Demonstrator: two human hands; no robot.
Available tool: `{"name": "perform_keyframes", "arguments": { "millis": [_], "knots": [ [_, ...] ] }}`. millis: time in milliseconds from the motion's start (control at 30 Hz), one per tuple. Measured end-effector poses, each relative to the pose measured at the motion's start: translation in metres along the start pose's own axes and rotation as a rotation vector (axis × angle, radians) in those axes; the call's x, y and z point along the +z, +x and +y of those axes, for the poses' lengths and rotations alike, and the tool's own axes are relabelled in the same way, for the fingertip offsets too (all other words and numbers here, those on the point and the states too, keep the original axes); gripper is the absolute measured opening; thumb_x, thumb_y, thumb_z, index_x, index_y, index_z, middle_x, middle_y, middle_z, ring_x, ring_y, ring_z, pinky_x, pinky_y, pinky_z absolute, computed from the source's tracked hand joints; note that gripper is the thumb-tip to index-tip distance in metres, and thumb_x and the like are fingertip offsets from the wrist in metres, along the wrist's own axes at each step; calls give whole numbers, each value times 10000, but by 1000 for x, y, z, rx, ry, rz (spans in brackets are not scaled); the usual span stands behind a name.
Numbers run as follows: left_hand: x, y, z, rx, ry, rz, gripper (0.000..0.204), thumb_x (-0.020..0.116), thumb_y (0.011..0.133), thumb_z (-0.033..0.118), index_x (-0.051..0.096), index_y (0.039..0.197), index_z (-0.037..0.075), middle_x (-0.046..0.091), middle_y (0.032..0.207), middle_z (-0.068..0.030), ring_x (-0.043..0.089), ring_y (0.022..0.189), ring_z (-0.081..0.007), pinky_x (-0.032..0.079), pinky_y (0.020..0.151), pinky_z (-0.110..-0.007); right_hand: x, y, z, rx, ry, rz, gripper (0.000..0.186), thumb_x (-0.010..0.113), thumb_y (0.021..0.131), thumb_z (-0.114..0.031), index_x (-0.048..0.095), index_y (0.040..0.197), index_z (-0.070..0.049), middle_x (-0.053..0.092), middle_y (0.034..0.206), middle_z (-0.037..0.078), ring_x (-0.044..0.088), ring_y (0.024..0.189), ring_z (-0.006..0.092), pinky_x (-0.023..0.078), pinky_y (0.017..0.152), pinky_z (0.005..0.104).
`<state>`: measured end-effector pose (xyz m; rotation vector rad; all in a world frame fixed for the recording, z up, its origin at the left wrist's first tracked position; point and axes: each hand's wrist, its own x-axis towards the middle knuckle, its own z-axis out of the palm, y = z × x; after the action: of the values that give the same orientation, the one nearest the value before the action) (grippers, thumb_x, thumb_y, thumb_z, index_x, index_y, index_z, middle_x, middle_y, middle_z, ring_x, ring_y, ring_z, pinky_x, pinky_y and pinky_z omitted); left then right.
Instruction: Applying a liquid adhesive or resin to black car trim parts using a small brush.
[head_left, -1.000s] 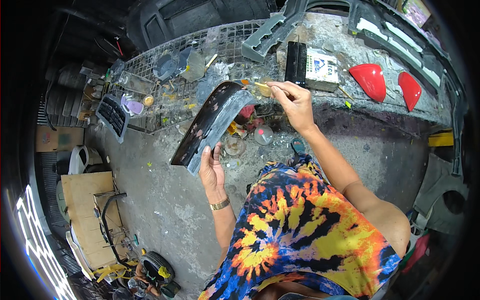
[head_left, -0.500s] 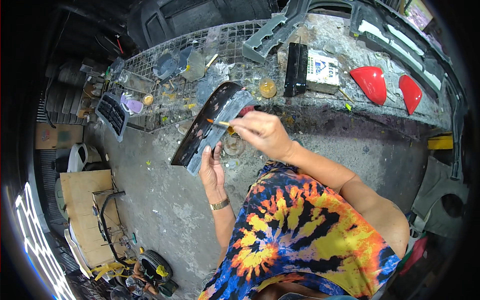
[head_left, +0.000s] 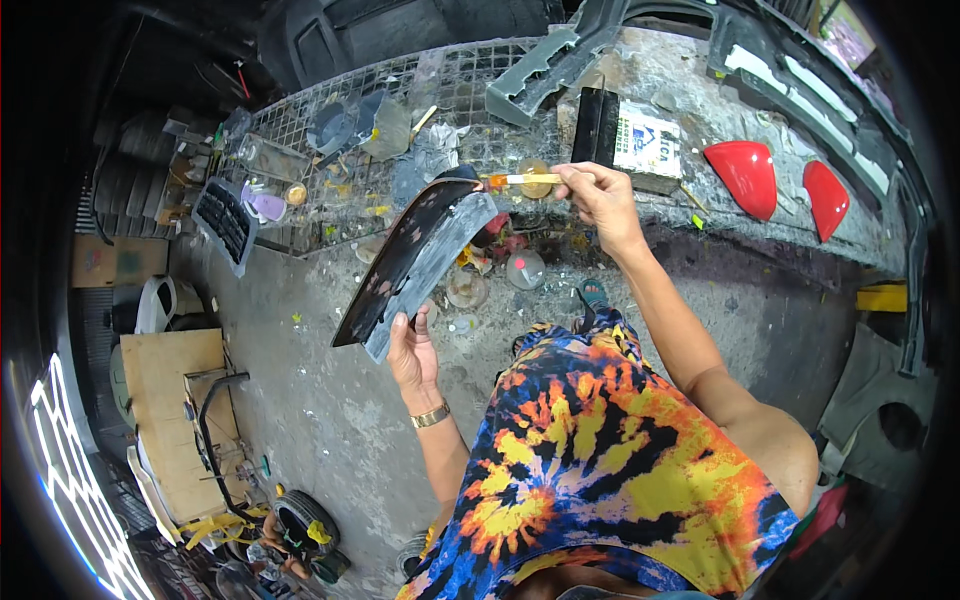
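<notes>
A curved panel [head_left: 418, 262], black and chalky grey, is above the stained concrete floor [head_left: 345, 400], its lower end pinched by the left hand [head_left: 412, 352]; the right hand [head_left: 600, 200] pinches a slim brush [head_left: 522, 180] at the panel's upper end. Right of the panel, glossy red shells [head_left: 742, 178] lie on a paint-crusted surface [head_left: 640, 65].

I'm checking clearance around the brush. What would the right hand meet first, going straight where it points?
The right hand, paintbrush leading, would probably meet the upper end of the curved panel; whether they touch is unclear.
</notes>
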<state>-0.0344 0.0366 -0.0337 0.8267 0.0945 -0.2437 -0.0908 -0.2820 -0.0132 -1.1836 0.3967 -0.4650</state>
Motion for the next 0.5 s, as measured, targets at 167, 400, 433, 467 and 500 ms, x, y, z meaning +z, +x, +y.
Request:
{"name": "perform_keyframes", "arguments": {
  "millis": [167, 400, 433, 467, 500],
  "knots": [
    [-11, -3, 2, 3, -25, 4, 198, 604, 870, 44, 591, 1044, -49, 637, 1064, -162, 654, 910, -242, 567, 829, -259, -6, 0, -13, 23, 88, -6, 216, 603, 906, -182, 676, 1005, -4, 636, 714, 11, 359, 479, -13, 235, 397, 163],
    [-4, -13, -2, 96, -54, 72, 190, 598, 877, 52, 597, 1045, -38, 631, 1093, -156, 650, 918, -224, 563, 833, -258, 20, 24, -16, 94, 118, -243, 216, 601, 908, -181, 674, 1012, -6, 627, 711, -1, 364, 483, -8, 240, 402, 161],
    [0, -14, -3, 97, -57, 89, 193, 599, 876, 50, 599, 1052, -28, 634, 1093, -142, 650, 916, -220, 564, 832, -267, 16, 30, -11, 82, 71, -185, 215, 603, 907, -183, 676, 1012, -10, 625, 709, -6, 359, 480, -8, 239, 402, 163],
    [1, -16, -5, 124, -64, 112, 193, 599, 876, 50, 599, 1052, -28, 634, 1093, -142, 650, 916, -220, 564, 832, -267, 11, 36, -7, 69, 23, -130, 214, 606, 905, -185, 677, 1013, -14, 623, 708, -11, 355, 476, -9, 238, 402, 165],
    [0, -18, -8, 129, -71, 94, 201, 601, 873, 44, 598, 1063, -19, 638, 1093, -123, 650, 915, -214, 566, 834, -280, 4, 41, -2, 78, 14, -98, 221, 608, 904, -192, 676, 1013, -12, 622, 707, -15, 345, 469, -9, 237, 401, 168]
  ]
}}
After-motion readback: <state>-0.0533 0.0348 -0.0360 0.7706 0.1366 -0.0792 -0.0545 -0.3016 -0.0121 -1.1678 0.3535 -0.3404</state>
